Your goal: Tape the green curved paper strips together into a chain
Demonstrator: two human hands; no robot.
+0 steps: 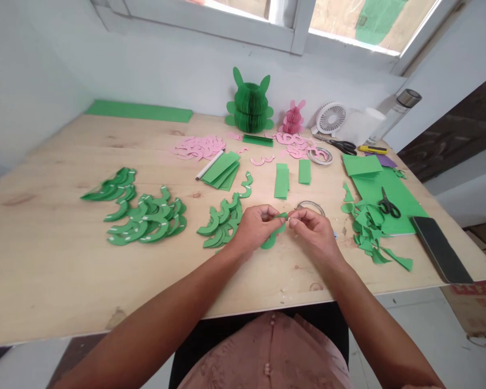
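Green paper cutout (269,241) was right in front of you over the wooden table (65,265), pinched in your left hand (256,226), thumb and fingers closed on its upper edge. Your right hand (314,229) was just beside it, thumb and fingertips bunched close around a tiny white bit (289,219), but that was too small to tell if you really had a grip on it. One tape ring (312,203) lay just behind that hand. Next to your left hand you had a stack of scalloped green pieces (222,222), and farther left a bigger pile with white strips (157,220). Over on your right sat green scraps (366,227), black scissors (385,201) on a green sheet (405,202), and a phone (441,249).
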